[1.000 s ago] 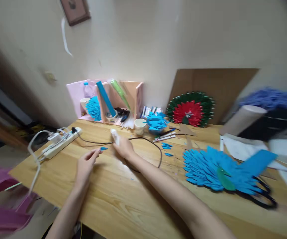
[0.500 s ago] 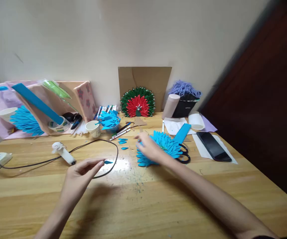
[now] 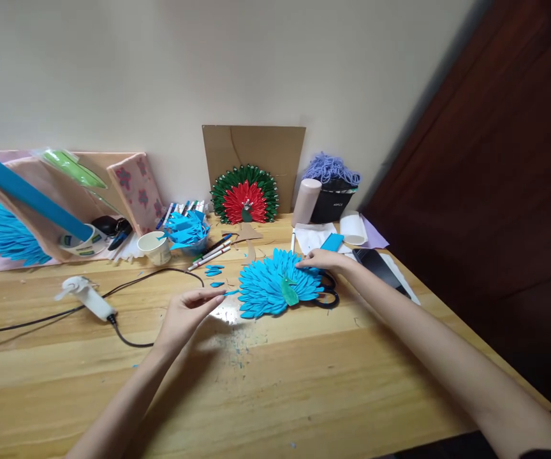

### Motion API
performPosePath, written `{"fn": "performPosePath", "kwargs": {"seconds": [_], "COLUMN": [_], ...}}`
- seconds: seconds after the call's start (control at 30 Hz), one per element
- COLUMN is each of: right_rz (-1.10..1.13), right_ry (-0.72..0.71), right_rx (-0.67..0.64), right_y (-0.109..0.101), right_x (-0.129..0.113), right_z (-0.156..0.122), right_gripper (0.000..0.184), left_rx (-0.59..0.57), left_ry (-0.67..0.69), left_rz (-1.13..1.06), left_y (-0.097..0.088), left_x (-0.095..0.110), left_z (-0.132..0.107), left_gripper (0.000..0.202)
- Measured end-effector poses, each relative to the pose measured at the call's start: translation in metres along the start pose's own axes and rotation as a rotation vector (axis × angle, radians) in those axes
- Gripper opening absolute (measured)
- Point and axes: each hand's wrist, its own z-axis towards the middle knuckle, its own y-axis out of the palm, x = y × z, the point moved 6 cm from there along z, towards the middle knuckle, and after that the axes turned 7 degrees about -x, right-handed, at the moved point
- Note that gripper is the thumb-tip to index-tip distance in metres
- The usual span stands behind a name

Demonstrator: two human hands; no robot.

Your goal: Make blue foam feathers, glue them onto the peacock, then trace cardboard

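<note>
find a blue feathered peacock [image 3: 263, 287] flat on the table [image 3: 280, 382], touched at upper right by the right hand [image 3: 324, 259], perhaps for steadying; cannot tell if gripped. beside it, see a blue petal [image 3: 231, 292] pinched at one end in the left hand [image 3: 190, 311], likely keeping its tip free.

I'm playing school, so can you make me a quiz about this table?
1. Pick one: what does the left hand hold?
A) a marker
B) a small blue piece
C) a paper cup
2. True or false: the right hand is holding the phone.
3. Fill in: the peacock by the cardboard has ____ feathers inside green ones.

Key: 1. B. 2. False; it is at the blue peacock. 3. Red.
</note>
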Motion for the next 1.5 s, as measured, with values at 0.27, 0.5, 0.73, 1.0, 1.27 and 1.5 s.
{"fn": "performPosePath", "kwargs": {"seconds": [0.27, 0.5, 0.73, 1.0, 1.27, 1.5], "right_rz": [0.500, 0.448, 0.078, -0.225, -0.279, -0.182], "right_ry": [-0.153, -0.202, -0.221, -0.515, -0.765, -0.697], "right_rx": [-0.210, -0.389, -0.398, -0.027, -0.250, -0.326], "right_y": [0.005, 0.030, 0.055, 0.074, 0.129, 0.133], "right_x": [-0.012, -0.013, -0.036, -0.098, -0.128, -0.122], "right_z": [-0.027, -0.052, -0.039, -0.055, -0.065, -0.056], "right_gripper": [0.041, 0.040, 0.036, 0.013, 0.009, 0.008], "left_rx": [0.091, 0.149, -0.024, -0.265, -0.223, -0.244], "left_ry": [-0.057, -0.034, -0.001, -0.053, -0.008, 0.030], "left_rz": [-0.036, -0.052, -0.048, -0.126, 0.014, 0.080], "left_y": [-0.014, -0.032, -0.027, 0.015, 0.011, 0.017], "left_x": [-0.009, -0.008, -0.017, -0.039, -0.038, -0.033], "left_z": [-0.005, -0.011, -0.003, 0.007, 0.000, -0.001], "left_gripper": [0.036, 0.035, 0.032, 0.035, 0.029, 0.027]}}
